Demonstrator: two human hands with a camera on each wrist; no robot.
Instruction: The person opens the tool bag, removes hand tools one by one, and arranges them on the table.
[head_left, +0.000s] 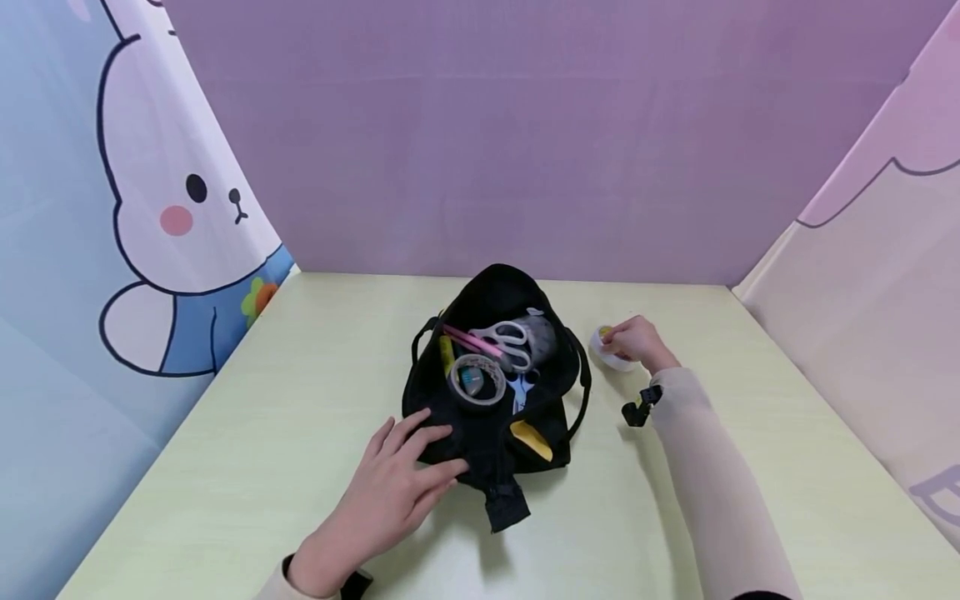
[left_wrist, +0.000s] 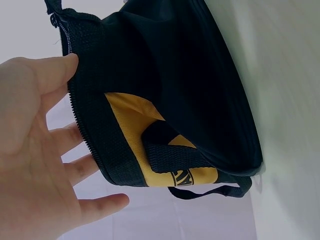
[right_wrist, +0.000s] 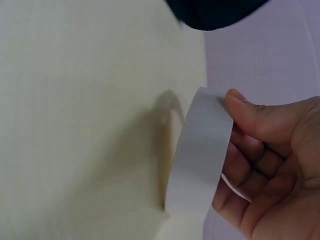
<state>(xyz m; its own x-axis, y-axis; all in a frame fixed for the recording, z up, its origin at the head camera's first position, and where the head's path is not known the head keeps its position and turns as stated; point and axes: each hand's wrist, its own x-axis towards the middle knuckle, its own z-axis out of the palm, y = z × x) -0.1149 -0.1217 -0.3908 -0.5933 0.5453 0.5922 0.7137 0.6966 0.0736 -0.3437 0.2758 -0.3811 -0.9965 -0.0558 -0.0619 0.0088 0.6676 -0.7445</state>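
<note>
A black zippered bag lies open on the table, holding white-handled scissors, light-blue scissors, a pink pen-like item and a grey-rimmed tape roll. My left hand is at its near rim; the left wrist view shows the thumb outside the zipper edge and the spread fingers on the other side, the rim between them. To the right of the bag, my right hand pinches a white roll of tape by its edge, close over the table.
The pale table ends at a purple backdrop. Printed curtains flank both sides. The bag's strap loops out on its right, beside a yellow patch.
</note>
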